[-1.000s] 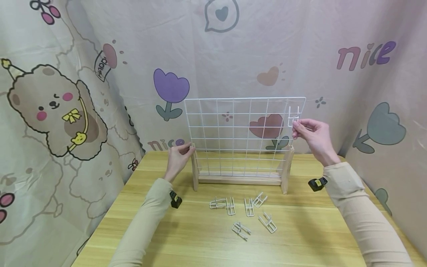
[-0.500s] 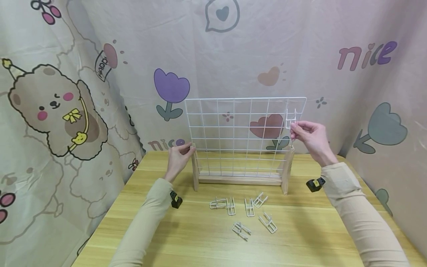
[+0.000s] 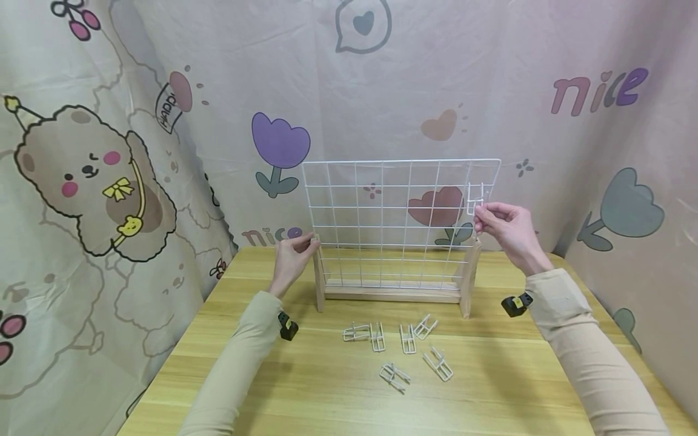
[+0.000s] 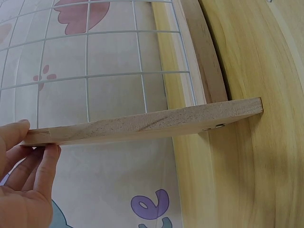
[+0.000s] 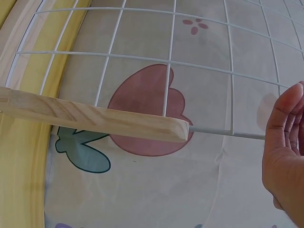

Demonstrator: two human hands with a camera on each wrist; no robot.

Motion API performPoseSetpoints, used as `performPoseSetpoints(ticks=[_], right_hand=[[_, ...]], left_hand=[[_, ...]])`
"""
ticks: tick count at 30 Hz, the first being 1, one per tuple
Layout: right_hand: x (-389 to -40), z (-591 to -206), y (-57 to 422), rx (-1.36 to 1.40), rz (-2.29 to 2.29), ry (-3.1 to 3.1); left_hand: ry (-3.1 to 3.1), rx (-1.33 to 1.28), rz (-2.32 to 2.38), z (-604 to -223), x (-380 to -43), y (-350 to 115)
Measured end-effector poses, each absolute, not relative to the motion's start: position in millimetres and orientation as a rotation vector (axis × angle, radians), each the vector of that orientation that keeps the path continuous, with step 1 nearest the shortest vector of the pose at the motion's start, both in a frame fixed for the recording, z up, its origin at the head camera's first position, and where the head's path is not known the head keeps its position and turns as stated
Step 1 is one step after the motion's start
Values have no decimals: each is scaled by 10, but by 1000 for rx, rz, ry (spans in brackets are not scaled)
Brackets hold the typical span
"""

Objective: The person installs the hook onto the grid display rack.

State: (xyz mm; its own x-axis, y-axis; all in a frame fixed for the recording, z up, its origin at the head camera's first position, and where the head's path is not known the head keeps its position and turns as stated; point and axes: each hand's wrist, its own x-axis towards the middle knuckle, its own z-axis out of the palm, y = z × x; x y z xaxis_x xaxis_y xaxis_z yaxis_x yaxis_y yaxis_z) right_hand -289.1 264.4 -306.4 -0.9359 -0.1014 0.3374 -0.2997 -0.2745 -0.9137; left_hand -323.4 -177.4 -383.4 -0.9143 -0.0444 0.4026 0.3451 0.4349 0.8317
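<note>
A white wire grid panel [image 3: 368, 207] stands upright in a wooden stand [image 3: 392, 295] on the table. My left hand [image 3: 291, 260] pinches the top of the stand's left post [image 4: 142, 122] between thumb and fingers. Near the grid's upper right corner, my right hand [image 3: 508, 229] pinches the lower end of a white wire hook [image 3: 475, 197]. The hook lies against the grid in the head view; whether it is latched on the wires I cannot tell. In the right wrist view my right hand [image 5: 285, 147] shows at the right edge, with the hook out of sight.
Several white wire hooks lie on the wooden table [image 3: 305, 381] in front of the stand, among them one hook [image 3: 438, 364] at the right and another hook [image 3: 394, 376] nearest me. A printed curtain [image 3: 349, 103] hangs close behind the grid.
My right hand has moved slightly left and down, carrying the hook a little lower against the grid. The left hand keeps its place on the post.
</note>
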Motion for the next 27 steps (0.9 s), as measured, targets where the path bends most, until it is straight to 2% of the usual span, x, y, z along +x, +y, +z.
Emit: performPoseSetpoints(ticks=[27], right_hand=[[-2868, -3109, 2648, 456, 2303, -1907]], left_hand=[[-2326, -263, -1492, -3838, -3234, -1782]])
